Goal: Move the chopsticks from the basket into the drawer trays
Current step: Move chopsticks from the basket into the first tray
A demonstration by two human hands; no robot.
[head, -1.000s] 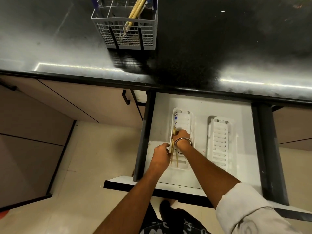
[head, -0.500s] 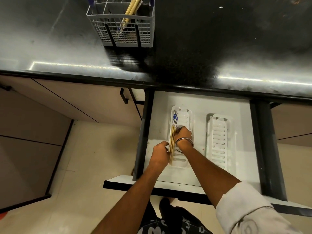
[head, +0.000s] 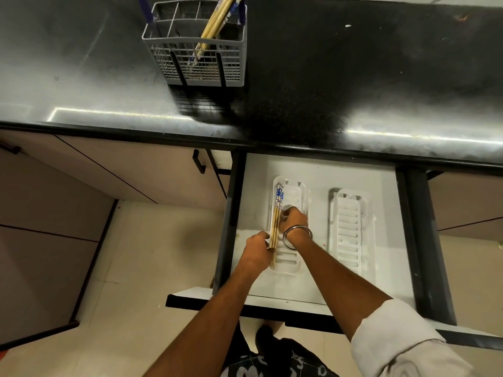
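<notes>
Chopsticks [head: 276, 219] lying lengthwise along the left edge of the left tray [head: 295, 263], blue-patterned ends toward the worktop, plain ends toward the drawer front. Left hand [head: 257, 247] at their near ends, fingers curled against them from the left; grip looks closed on the chopsticks, though fingertips partly hidden. Right hand [head: 294, 219] just beside them on the right, fingers bent down and touching the sticks at mid-length, a metal bangle [head: 297, 237] on the wrist; closed or merely pressing, cannot tell. Right tray [head: 349, 232] near the left one, slotted, white, nothing in it. Both trays flat on the white floor of the open drawer [head: 321, 172]. Above, on the dark worktop [head: 353, 77], a grey wire basket [head: 198, 50] with more chopsticks [head: 215, 23] leaning in its right compartment, tips up past the rim. White sleeve [head: 402, 341] at the lower right.
</notes>
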